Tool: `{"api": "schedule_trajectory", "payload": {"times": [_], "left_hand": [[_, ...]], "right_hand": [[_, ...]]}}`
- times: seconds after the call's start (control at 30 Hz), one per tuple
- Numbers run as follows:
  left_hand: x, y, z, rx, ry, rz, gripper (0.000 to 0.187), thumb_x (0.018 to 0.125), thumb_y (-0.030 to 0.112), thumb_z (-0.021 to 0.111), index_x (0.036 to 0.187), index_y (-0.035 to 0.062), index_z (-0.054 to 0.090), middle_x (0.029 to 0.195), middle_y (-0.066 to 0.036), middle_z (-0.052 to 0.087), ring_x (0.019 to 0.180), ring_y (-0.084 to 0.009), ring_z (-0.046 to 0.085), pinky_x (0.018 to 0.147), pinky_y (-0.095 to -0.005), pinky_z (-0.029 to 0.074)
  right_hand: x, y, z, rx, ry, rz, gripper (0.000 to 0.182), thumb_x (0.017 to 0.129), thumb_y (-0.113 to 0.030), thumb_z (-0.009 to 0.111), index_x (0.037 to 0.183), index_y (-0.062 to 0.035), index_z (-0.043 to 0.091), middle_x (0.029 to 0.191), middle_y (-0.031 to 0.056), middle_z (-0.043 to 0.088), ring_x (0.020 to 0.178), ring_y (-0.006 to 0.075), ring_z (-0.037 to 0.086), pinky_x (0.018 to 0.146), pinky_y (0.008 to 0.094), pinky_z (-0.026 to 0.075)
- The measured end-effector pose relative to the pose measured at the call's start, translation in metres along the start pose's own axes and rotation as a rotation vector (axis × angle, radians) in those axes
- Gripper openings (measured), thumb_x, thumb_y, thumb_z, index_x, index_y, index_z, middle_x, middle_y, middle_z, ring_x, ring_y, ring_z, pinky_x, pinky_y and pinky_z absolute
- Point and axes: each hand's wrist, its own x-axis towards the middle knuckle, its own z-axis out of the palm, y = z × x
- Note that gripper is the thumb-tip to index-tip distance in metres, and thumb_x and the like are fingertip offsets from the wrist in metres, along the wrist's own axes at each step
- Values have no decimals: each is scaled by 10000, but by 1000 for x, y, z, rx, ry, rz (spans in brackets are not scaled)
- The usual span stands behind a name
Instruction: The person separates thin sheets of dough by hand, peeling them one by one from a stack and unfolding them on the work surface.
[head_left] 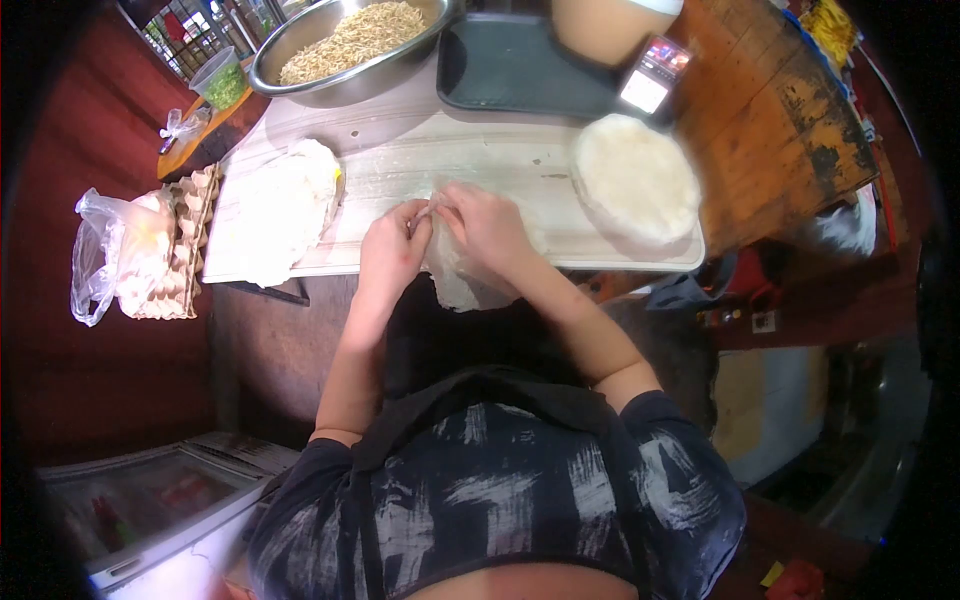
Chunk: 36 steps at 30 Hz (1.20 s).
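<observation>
My left hand (395, 245) and my right hand (485, 225) meet at the front edge of the table, fingertips pinched close together. Both are closed on a thin, translucent wrapper (468, 288), which droops over the table edge below my right hand. To the right lies a round stack of white wrappers (637, 180). On the left, an overlapping pile of pale, thin sheets (285, 215) reaches past the table's front edge. Exactly how the fingertips grip the wrapper is partly hidden.
A steel bowl (268, 75) of shredded, straw-coloured filling (355, 45) stands at the back of the table (420, 145). Beside it are a black tray (500, 65), a tan container (605, 30) and a small printed box (655, 75). Egg trays (192, 240) and a plastic bag (95, 255) flank the left side.
</observation>
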Motion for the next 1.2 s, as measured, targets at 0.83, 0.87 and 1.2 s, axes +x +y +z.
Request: {"api": "schedule_trajectory", "payload": {"times": [0.83, 0.87, 1.2], "left_hand": [[17, -42, 15, -547, 332, -62, 303, 975, 207, 542, 749, 6, 573, 593, 55, 401, 576, -38, 325, 503, -239, 283], [18, -44, 15, -547, 352, -40, 309, 975, 208, 542, 740, 8, 566, 594, 56, 400, 577, -37, 323, 505, -237, 282], [17, -23, -5, -656, 303, 24, 263, 993, 205, 515, 790, 42, 553, 679, 77, 424, 632, -21, 336, 543, -211, 278]], "right_hand": [[13, 24, -24, 627, 174, 359, 228, 912, -216, 608, 851, 4, 604, 626, 27, 534, 612, 67, 461, 570, 265, 392], [12, 27, -23, 646, 200, 362, 226, 913, -214, 608, 851, 3, 606, 642, 21, 555, 626, 63, 476, 583, 256, 400], [11, 39, -39, 614, 136, 408, 198, 917, -207, 617, 898, -10, 635, 754, -6, 623, 708, 51, 526, 648, 233, 426]]}}
